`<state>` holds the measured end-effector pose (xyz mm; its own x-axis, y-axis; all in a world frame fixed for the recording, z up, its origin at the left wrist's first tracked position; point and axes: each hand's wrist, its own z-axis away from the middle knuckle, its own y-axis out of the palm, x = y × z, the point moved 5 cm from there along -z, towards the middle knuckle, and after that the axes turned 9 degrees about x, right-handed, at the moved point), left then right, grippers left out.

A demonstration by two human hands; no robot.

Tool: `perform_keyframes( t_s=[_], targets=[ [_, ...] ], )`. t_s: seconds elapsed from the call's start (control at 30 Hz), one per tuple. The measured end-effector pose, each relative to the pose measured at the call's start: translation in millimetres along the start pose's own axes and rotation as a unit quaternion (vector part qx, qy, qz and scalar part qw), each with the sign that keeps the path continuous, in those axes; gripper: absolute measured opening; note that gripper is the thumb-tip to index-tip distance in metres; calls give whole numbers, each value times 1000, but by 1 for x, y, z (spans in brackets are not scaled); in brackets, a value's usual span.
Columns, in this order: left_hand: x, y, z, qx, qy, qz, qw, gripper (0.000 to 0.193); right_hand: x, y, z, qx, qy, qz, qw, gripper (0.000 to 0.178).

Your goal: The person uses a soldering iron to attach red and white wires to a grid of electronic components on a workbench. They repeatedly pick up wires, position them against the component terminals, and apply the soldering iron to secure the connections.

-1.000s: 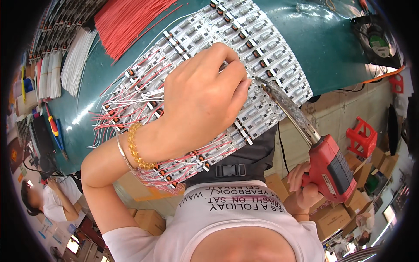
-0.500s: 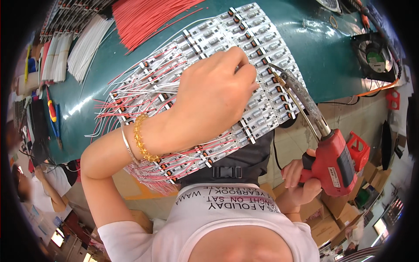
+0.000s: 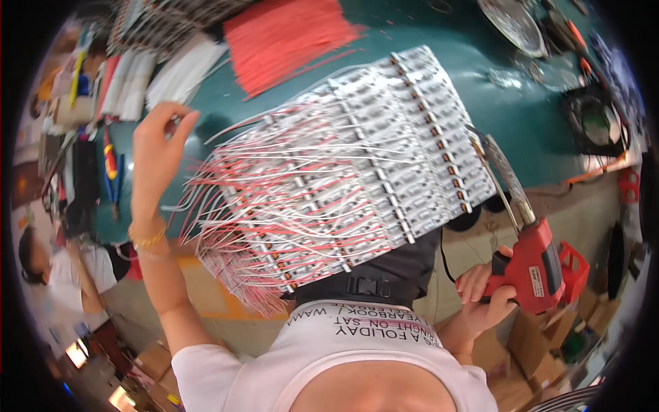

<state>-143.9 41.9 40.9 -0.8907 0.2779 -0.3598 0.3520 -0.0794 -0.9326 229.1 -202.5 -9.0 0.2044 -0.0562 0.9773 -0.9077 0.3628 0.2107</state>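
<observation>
My right hand grips the handle of a red soldering gun. The gun's long metal barrel and a thin feed tube point up toward the right edge of a sheet of small circuit boards. Raised over the table's left part, my left hand is somewhat blurred, thumb and bent forefinger apart with nothing visible between them. Many white and red wires trail leftward from the boards. Beyond the sheet lie a pile of red wires and a bundle of white wires.
A small black fan and a metal dish are on the green table's right side. Pliers and a red-yellow screwdriver lie at the left. Another person sits farther left. Cardboard boxes stand at the lower right.
My left hand has left the boards and swung left, with the forearm now upright. The soldering gun's tip has come off the boards' middle to their right edge. The whole view has shifted.
</observation>
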Motion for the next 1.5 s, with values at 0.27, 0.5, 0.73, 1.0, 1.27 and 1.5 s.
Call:
perform_keyframes(
  t_s=[0.27, 0.5, 0.73, 1.0, 1.27, 1.5],
  targets=[
    [24, 13, -37, -141, 108, -161, 971, 29, -7, -2, 1, 35, -87, -33, 995, 59],
    [22, 33, -66, -111, 111, -262, 952, 12, -4, 8, -8, 31, -73, -47, 996, 52],
    [28, 5, -69, -128, 50, -164, 977, 13, 5, 5, -1, -7, -120, -43, 992, 48],
    [15, -4, -56, -55, 30, 207, 976, 16, 2, -16, 16, -64, -96, -22, 993, 55],
    [-116, 38, 0, 75, 55, 365, 927, 12, 5, -12, 14, -19, -96, 23, 995, 71],
    [-181, 82, 13, 95, 235, 181, 950, 9, 7, -10, 27, 6, -26, 83, 996, 82]
  ],
)
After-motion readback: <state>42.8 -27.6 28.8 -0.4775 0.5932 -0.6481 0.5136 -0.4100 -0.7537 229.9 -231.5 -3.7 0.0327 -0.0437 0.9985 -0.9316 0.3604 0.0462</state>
